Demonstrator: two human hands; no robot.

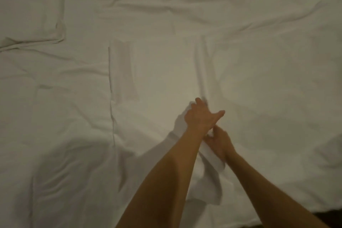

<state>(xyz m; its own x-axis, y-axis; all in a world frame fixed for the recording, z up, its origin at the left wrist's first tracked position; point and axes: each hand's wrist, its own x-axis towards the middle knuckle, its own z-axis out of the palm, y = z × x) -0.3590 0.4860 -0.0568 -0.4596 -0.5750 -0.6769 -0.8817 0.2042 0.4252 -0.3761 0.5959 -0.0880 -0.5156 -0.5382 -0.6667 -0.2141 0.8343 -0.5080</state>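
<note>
On the rumpled bed sheet point(259, 24) the white cloth point(162, 72) lies spread flat, its near right corner lifted. My left hand point(200, 117) curls round a fold and my right hand point(220, 141) pinches the edge, pulling it taut, I judge, for a clean fold.

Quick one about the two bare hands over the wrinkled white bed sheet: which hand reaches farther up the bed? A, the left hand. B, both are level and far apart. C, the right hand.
A: the left hand lies farther up the wrinkled white bed sheet, while the right hand sits nearer the person, close beside the left wrist, pinching the white cloth.
</note>
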